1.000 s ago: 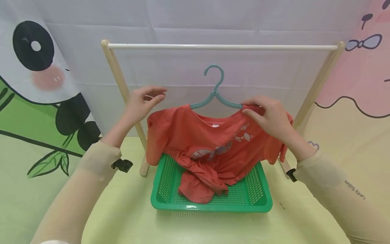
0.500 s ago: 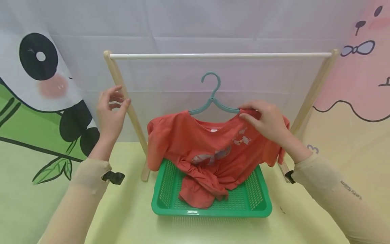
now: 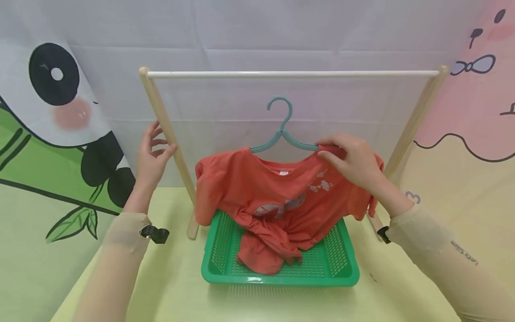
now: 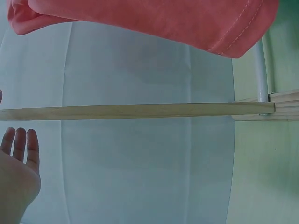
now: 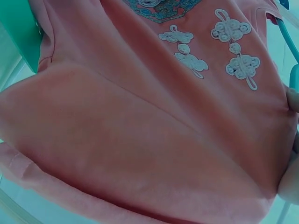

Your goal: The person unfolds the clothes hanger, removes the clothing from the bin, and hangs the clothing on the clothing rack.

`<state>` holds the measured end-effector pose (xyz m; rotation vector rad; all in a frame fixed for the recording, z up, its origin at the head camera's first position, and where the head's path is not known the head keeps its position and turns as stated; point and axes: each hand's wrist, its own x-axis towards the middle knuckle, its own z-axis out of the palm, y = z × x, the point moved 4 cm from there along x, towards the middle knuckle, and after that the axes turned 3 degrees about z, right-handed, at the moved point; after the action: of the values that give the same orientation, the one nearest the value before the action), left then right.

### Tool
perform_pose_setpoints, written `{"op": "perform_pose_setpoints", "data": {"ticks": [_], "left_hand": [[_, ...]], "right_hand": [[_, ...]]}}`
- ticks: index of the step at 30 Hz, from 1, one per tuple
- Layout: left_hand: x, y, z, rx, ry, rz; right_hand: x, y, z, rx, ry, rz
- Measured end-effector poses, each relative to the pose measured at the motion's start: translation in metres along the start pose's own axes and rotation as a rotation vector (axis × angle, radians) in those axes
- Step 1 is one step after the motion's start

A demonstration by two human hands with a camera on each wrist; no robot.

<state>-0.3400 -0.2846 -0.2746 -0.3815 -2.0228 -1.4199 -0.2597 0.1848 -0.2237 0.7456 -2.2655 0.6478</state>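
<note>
A coral-red T-shirt [image 3: 229, 179] with a printed front hangs by its shoulders on a teal hanger [image 3: 266, 145], whose hook points up. Thumb and fingers of my right hand [image 3: 354, 163] pinch the shirt's shoulder at the end of the hanger's arm; the right wrist view shows the taut cloth [image 5: 117, 126] and only an edge of that hand. My left hand [image 3: 150, 163] is at the left wooden post [image 3: 164, 114] of a rack, thumb in front of it, fingers loosely bent. In the left wrist view a gap shows between those fingers [image 4: 32, 144] and the post [image 4: 140, 111].
A white rod [image 3: 293, 74] spans the top of the rack, above the hanger's hook. Below, the shirt's lower part lies bunched in a green basket [image 3: 281, 280] on the pale yellow table [image 3: 177, 277]. A printed cloth backdrop [image 3: 241, 36] stands behind the rack.
My left hand has moved away from beside the shirt's shoulder, leftward to the rack's left post. The right hand keeps its pinch on the shoulder; shirt and hanger look nearly unmoved.
</note>
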Motion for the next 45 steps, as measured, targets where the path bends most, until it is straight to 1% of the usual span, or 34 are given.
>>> {"op": "perform_pose_setpoints", "data": {"ticks": [3, 4, 5, 8, 11, 13, 14, 16, 19, 23, 28, 35, 38, 40, 45], "left_hand": [[-0.001, -0.002, 0.005, -0.027, -0.022, 0.003], [-0.001, -0.007, 0.007, -0.043, -0.023, -0.002], [-0.001, -0.011, 0.008, -0.069, -0.023, -0.013], [-0.008, -0.014, 0.010, -0.172, -0.009, -0.047], [-0.015, -0.014, 0.012, -0.284, 0.021, -0.056], [-0.018, -0.015, 0.013, -0.336, 0.030, -0.053], [-0.018, -0.015, 0.014, -0.347, 0.029, -0.054], [-0.019, -0.015, 0.016, -0.337, 0.019, -0.063], [-0.020, -0.017, 0.016, -0.313, 0.014, -0.098], [-0.019, -0.019, 0.012, -0.317, 0.030, -0.128], [-0.017, -0.022, 0.012, -0.342, 0.039, -0.123], [-0.017, -0.019, 0.017, -0.277, 0.038, -0.110], [-0.018, -0.018, 0.017, -0.280, 0.046, -0.107], [-0.019, -0.019, 0.016, -0.275, 0.048, -0.101], [-0.019, -0.019, 0.017, -0.275, 0.043, -0.082]], "right_hand": [[0.000, 0.002, -0.001, -0.002, 0.012, -0.003], [0.000, 0.002, -0.001, -0.001, 0.017, -0.004], [0.000, 0.003, -0.001, -0.001, 0.023, -0.008], [0.000, 0.003, 0.000, 0.000, 0.040, -0.026], [0.001, 0.004, 0.001, -0.001, 0.047, -0.044], [0.000, 0.004, 0.002, -0.003, 0.046, -0.048], [-0.001, 0.005, 0.002, -0.006, 0.045, -0.046], [-0.003, 0.006, 0.002, -0.009, 0.048, -0.040], [-0.003, 0.007, 0.003, -0.012, 0.061, -0.044], [-0.001, 0.004, 0.005, 0.000, 0.083, -0.083], [0.001, 0.005, 0.001, -0.004, 0.100, -0.110], [0.006, 0.003, -0.005, -0.021, 0.138, -0.152], [0.009, 0.001, -0.005, -0.047, 0.167, -0.161], [0.011, 0.000, -0.005, -0.072, 0.189, -0.163], [0.014, 0.002, -0.004, -0.099, 0.245, -0.135]]}}
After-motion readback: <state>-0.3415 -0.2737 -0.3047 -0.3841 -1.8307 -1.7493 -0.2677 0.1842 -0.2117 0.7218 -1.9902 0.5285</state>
